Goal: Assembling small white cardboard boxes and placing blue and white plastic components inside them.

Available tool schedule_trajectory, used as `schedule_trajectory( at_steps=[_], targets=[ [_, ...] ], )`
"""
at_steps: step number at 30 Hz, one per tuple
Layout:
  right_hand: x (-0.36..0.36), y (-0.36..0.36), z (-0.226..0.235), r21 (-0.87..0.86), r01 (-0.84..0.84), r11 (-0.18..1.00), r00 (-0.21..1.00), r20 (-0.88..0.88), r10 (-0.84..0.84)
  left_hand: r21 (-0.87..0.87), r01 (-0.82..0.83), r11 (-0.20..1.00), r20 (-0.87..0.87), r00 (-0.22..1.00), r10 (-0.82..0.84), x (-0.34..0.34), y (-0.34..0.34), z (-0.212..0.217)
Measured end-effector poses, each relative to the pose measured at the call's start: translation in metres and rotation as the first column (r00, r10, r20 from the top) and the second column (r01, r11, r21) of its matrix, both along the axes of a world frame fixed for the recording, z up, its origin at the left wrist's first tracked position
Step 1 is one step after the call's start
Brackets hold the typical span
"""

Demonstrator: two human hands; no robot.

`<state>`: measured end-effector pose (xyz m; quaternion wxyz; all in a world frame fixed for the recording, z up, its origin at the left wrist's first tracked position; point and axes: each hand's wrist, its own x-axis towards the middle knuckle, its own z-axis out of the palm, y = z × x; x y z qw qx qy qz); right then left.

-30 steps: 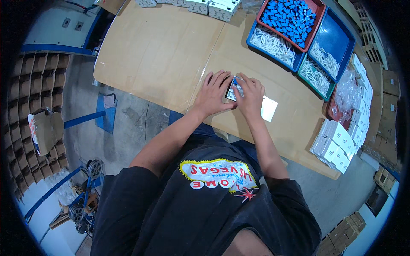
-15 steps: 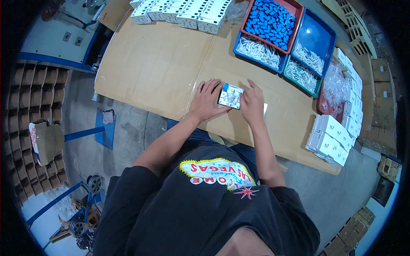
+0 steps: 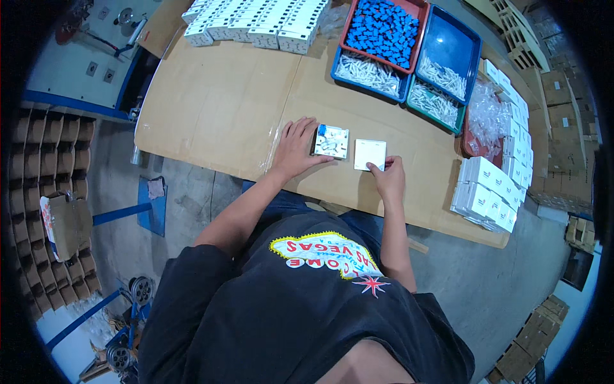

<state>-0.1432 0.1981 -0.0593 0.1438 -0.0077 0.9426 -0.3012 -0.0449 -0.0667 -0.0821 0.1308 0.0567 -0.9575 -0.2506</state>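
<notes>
My left hand [image 3: 295, 148] lies flat on the cardboard-covered table [image 3: 217, 109], its fingertips against the left edge of a small white square part with blue pieces [image 3: 331, 141]. Just to the right lies a plain white square plate [image 3: 370, 154]. My right hand [image 3: 387, 176] pinches the plate's near right corner. The two white pieces lie apart, side by side.
Blue trays with white parts [image 3: 369, 70] and a red tray of blue pieces [image 3: 384, 27] stand at the far right. Rows of small white boxes [image 3: 256, 24] line the far edge, more white boxes [image 3: 485, 195] sit at the right. Stacked cardboard dividers [image 3: 48, 166] stand on the floor at left.
Both hands were together over one white piece. Now they have spread apart: the part with blue pieces stays by the left hand, and the right hand has drawn the plain plate off to the right.
</notes>
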Motion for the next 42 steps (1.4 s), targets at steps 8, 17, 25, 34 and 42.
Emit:
schedule_trajectory(
  at_steps=[8, 17, 25, 34, 42],
  targets=[
    [-0.010, 0.022, -0.016, -0.772, 0.103, 0.627, 0.994, 0.060, -0.089, 0.971, -0.028, 0.236, 0.010, 0.997, 0.077, 0.006, 0.009, 0.006],
    [-0.019, 0.028, 0.018, -0.856, 0.509, -0.087, 0.861, 0.506, 0.054, 0.810, -0.126, -0.573, 0.007, 0.979, -0.205, 0.011, 0.038, 0.063],
    [-0.007, 0.006, 0.062, -0.722, 0.628, -0.291, 0.735, 0.427, 0.526, 0.729, -0.149, -0.668, -0.037, 0.966, -0.256, 0.010, 0.033, 0.073],
    [-0.012, 0.006, 0.067, -0.847, 0.485, -0.218, 0.755, 0.280, 0.593, 0.702, -0.223, -0.676, 0.003, 0.950, -0.311, 0.008, 0.043, 0.079],
    [0.001, -0.023, 0.090, -0.923, -0.066, 0.380, 0.911, 0.100, 0.401, 0.728, -0.293, -0.620, 0.089, 0.937, -0.338, 0.005, 0.050, 0.075]
  ],
)
